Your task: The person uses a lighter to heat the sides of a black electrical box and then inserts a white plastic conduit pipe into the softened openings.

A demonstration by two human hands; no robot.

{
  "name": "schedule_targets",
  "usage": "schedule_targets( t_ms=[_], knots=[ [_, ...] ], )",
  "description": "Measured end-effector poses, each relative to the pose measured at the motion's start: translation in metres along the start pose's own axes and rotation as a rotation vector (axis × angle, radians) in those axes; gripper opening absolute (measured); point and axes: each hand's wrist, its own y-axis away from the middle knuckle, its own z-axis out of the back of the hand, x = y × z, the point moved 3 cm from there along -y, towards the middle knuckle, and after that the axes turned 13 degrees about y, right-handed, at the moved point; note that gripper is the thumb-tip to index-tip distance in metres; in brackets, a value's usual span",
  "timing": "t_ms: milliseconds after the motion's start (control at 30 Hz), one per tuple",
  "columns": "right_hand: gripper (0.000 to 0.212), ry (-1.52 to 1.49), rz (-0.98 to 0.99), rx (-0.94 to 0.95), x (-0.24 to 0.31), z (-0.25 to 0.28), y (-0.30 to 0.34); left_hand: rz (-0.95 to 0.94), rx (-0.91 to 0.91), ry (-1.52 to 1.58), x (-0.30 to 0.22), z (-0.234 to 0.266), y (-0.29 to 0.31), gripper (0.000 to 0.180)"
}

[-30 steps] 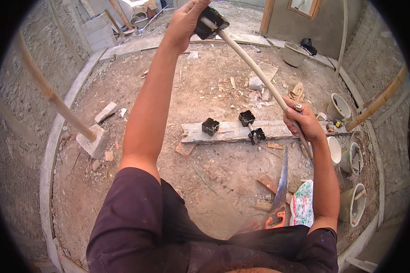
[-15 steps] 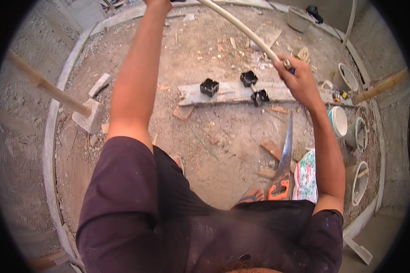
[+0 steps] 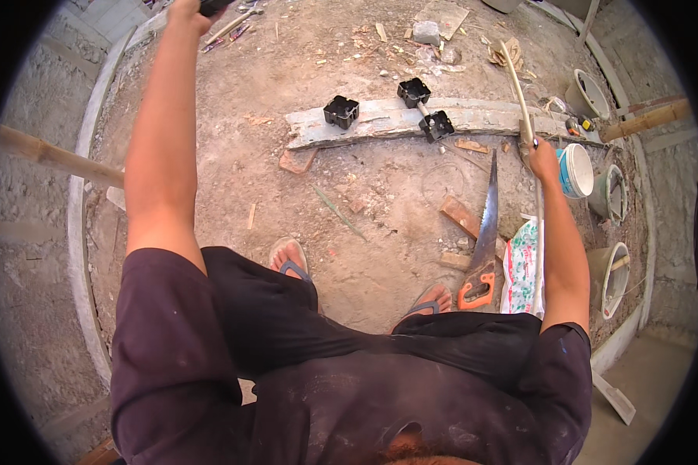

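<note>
At the top left, my left hand (image 3: 186, 15) is closed on a black object (image 3: 212, 7), mostly cut off by the picture's edge. My right hand (image 3: 544, 160) is wrapped round a slim cream plastic pipe (image 3: 513, 68), which runs lengthwise past my right forearm. A small, narrow piece beside the pipe at these fingers is too small to name. On a rough grey plank ahead of me stands a black square electrical box (image 3: 341, 112). Two more, a farther box (image 3: 413, 92) and a nearer box (image 3: 437, 126), are joined by a short pale pipe.
A handsaw (image 3: 488, 225) with an orange handle lies by my right foot, beside a printed white sack (image 3: 520, 263). Buckets line the right side, among them a white and blue bucket (image 3: 576, 170). A hammer (image 3: 236, 23) lies far left. Bamboo poles lean at both sides.
My right hand has moved down and right with the pipe, which has swung from slanting between my hands to lengthwise on the right. My left hand has moved left.
</note>
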Motion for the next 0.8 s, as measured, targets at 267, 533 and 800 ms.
schedule_targets(
  t_ms=[267, 533, 800],
  knots=[
    [0.025, -0.043, 0.014, 0.045, 0.058, 0.014, -0.010, 0.199, -0.118, -0.588, 0.112, -0.011, 0.057, 0.043],
    [0.022, -0.090, 0.186, 0.088, 0.104, 0.013, -0.009, 0.497, -0.409, -0.649, 0.235, 0.091, 0.118, 0.038],
    [0.021, -0.026, 0.174, 0.173, 0.075, -0.031, -0.016, 0.647, -0.257, -0.834, 0.242, 0.073, 0.142, 0.074]
  ],
)
